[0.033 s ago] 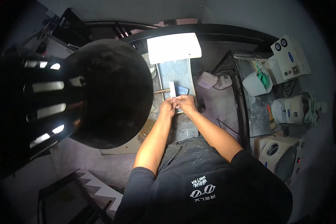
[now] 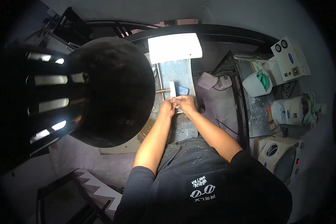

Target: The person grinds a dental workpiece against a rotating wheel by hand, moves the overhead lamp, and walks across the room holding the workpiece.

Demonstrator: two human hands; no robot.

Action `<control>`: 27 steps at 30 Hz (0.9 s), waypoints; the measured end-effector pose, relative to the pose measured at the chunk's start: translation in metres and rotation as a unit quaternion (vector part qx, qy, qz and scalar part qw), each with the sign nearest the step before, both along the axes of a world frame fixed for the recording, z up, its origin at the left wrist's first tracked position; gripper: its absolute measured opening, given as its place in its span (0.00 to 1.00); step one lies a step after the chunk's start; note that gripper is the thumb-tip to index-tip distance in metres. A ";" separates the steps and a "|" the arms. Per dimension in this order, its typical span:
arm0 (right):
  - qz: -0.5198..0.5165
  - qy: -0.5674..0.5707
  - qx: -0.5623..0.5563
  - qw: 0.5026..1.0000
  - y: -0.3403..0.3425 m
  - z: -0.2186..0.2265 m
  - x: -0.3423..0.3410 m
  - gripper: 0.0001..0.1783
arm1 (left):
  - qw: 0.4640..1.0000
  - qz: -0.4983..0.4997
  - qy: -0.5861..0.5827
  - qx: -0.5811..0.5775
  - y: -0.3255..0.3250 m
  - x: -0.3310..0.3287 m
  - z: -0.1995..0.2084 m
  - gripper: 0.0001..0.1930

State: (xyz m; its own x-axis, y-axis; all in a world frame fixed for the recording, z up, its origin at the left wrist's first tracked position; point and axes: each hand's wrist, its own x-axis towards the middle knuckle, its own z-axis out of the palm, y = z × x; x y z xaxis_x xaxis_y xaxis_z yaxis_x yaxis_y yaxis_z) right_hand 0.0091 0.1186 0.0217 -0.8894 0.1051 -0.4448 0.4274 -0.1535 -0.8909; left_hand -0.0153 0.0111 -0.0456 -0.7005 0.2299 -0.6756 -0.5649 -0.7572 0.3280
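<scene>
My left hand (image 2: 167, 107) and my right hand (image 2: 186, 103) meet over the near end of a pale, shallow tray-like work surface (image 2: 174, 69). Both are closed, fingertips pinched together. Whatever lies between them is too small and covered to make out. Just beyond the fingertips, a white block-shaped head (image 2: 172, 89) sits at the end of a brownish rod (image 2: 162, 90) that comes in from the left. Right of it lies a small bluish flat object (image 2: 182, 90), partly hidden by my right hand.
A large black lamp-like shade (image 2: 115, 93) fills the left, near my left forearm. A bright white lamp panel (image 2: 174, 47) spans the work surface's far end. On the right bench (image 2: 257, 115) are a white tub (image 2: 254, 86), a brush (image 2: 271, 117) and several machines. A cable (image 2: 235, 130) crosses beside my right forearm.
The black shade appears very slightly further right in the picture. Both hands keep the same pinched pose in the same place.
</scene>
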 end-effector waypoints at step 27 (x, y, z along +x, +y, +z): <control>-0.033 0.030 0.094 0.995 -0.017 0.007 0.001 0.04 | 0.994 -0.007 0.077 0.071 0.009 -0.010 -0.051 0.14</control>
